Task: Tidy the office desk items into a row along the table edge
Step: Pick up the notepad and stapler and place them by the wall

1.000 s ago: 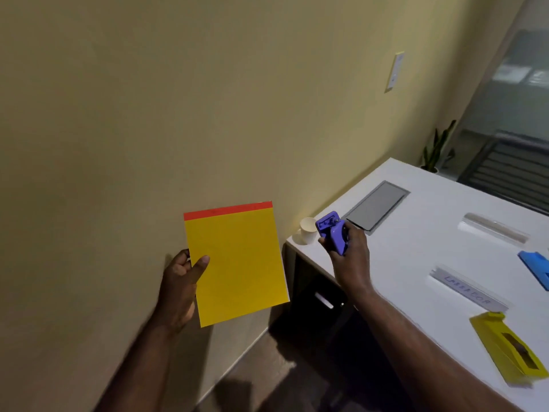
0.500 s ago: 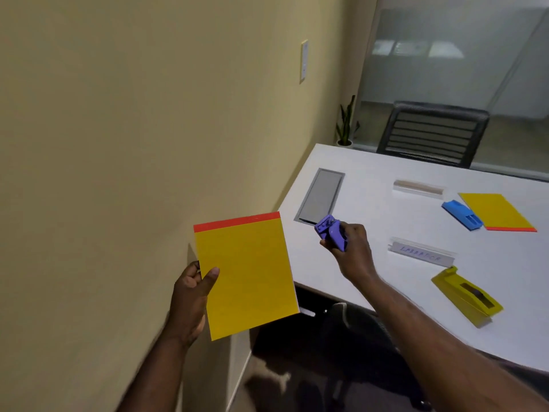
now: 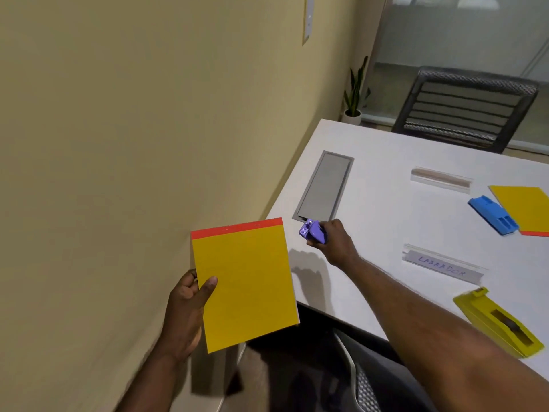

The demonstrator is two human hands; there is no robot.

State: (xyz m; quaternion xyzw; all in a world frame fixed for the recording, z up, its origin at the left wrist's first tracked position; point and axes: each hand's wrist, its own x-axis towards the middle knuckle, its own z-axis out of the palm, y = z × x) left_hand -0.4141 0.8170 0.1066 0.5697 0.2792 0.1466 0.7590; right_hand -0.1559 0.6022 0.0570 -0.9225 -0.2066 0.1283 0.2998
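My left hand (image 3: pixel 185 310) grips a yellow notepad (image 3: pixel 248 285) with a red top band, held off the table's left corner. My right hand (image 3: pixel 334 243) holds a small purple stapler-like tool (image 3: pixel 312 231) just above the white table (image 3: pixel 377 209), near its left edge. On the table lie a yellow tape dispenser (image 3: pixel 497 322), a name plate reading LABRADOR (image 3: pixel 442 267), a clear strip holder (image 3: pixel 441 179), a blue tool (image 3: pixel 493 215) and a second yellow notepad (image 3: pixel 525 208).
A grey cable hatch (image 3: pixel 323 185) is set into the table by the wall. A black mesh chair (image 3: pixel 463 108) stands at the far side, another chair (image 3: pixel 341 367) below the near edge. A potted plant (image 3: pixel 355 93) sits in the corner.
My view swung right, bringing more of the table into sight. My right hand moved the purple tool forward and lower over the table's left end. The left hand kept holding the notepad.
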